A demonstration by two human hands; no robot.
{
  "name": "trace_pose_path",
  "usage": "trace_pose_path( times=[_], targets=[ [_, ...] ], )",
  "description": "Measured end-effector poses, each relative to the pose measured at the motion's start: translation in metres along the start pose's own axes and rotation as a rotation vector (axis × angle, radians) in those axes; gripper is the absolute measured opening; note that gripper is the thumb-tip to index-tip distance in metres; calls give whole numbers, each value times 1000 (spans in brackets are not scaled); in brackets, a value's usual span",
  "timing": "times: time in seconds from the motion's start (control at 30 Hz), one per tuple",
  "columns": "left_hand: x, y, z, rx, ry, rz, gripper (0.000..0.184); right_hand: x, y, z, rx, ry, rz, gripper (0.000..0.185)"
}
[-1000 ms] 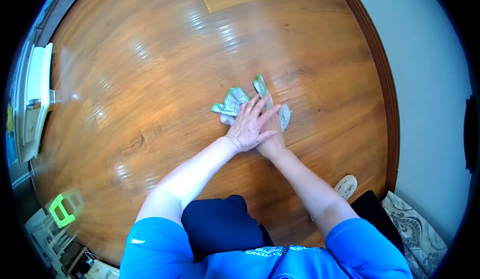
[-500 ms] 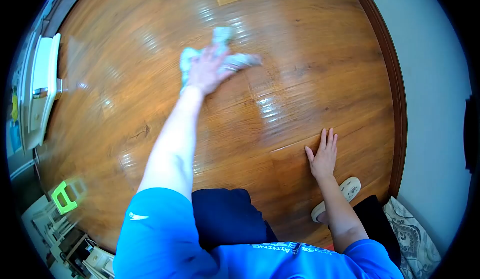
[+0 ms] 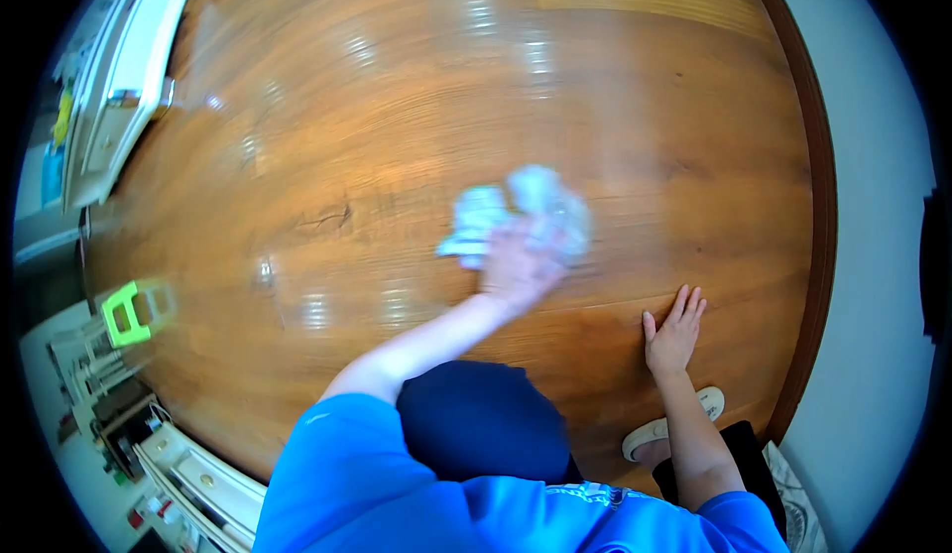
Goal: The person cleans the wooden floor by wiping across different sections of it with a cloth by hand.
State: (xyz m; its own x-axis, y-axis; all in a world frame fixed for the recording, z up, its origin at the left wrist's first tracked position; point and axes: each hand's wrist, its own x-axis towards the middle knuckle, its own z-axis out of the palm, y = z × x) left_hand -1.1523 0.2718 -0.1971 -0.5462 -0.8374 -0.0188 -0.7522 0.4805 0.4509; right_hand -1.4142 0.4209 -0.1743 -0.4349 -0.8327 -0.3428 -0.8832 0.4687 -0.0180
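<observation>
A crumpled pale green and white cloth (image 3: 478, 218) lies on the shiny wooden floor (image 3: 416, 136), blurred by motion. My left hand (image 3: 521, 263) is on the lower part of the cloth, pressing it to the floor; its fingers are smeared and partly lost against the fabric. Off to the right, my right hand (image 3: 674, 335) rests flat on the bare floor with its fingers spread, holding nothing. It is apart from the cloth, just above a light-coloured clog (image 3: 710, 402) on a foot.
A dark wood baseboard (image 3: 821, 206) and pale wall (image 3: 883, 216) run along the right. At the left are a bright green stool (image 3: 126, 315) and a white cabinet (image 3: 134, 87). White drawers (image 3: 203, 479) stand at the lower left. Patterned fabric (image 3: 793, 493) hangs at the lower right.
The hands were together on the cloth, then parted. My right hand went to the floor at the right. My left hand swept the cloth up and left, then back down towards me. The view has shifted.
</observation>
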Motion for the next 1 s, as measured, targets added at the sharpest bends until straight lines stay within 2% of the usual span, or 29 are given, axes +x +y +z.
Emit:
trace_pose_path(
  times=[0.07,0.1,0.13,0.2,0.23,0.3,0.33,0.4,0.47,0.53,0.6,0.67,0.7,0.73,0.8,0.87,0.9,0.93,1.0],
  targets=[
    [13,19,25,92,-194,436,47,1,6,7,-12,31,-66,87],
    [29,12,27,59,-188,593,46,2,8,10,-14,38,-67,87],
    [45,2,23,62,-177,569,46,3,10,13,-20,42,-67,87],
    [77,-25,13,227,-199,652,44,6,16,12,-35,34,-96,89],
    [90,-54,14,271,-58,520,44,7,16,8,-22,7,-88,90],
    [95,-107,-14,370,37,189,47,6,14,2,0,-32,-86,92],
    [86,-130,-45,420,-1,-15,50,7,16,5,-1,-39,-112,92],
    [54,-194,-61,405,143,-308,50,8,19,10,-28,-4,-117,92],
    [9,-222,-96,390,160,-533,50,8,18,10,-36,-24,-108,91],
    [-62,-270,-92,401,266,-549,49,8,17,10,-40,-23,-83,90],
    [-135,-262,-107,339,352,-713,51,9,20,13,-57,-26,-92,89],
    [-203,-249,-88,384,393,-1038,53,8,21,14,-103,16,-122,88],
    [-222,-231,-74,416,386,-1133,53,7,21,15,-96,6,-122,88],
    [-231,-208,-59,448,381,-1228,54,7,20,14,-109,10,-123,88],
    [-213,-147,-30,408,356,-1251,53,8,22,15,-139,17,-130,88],
    [-187,-89,-5,379,227,-1019,55,9,28,21,-131,30,-161,87],
    [-177,-74,14,283,277,-804,54,10,28,21,-124,18,-147,87],
    [-151,-52,5,217,146,-709,53,11,28,21,-118,8,-131,87],
    [-108,-58,-9,118,200,-284,53,12,28,21,-115,16,-147,88]
  ],
)
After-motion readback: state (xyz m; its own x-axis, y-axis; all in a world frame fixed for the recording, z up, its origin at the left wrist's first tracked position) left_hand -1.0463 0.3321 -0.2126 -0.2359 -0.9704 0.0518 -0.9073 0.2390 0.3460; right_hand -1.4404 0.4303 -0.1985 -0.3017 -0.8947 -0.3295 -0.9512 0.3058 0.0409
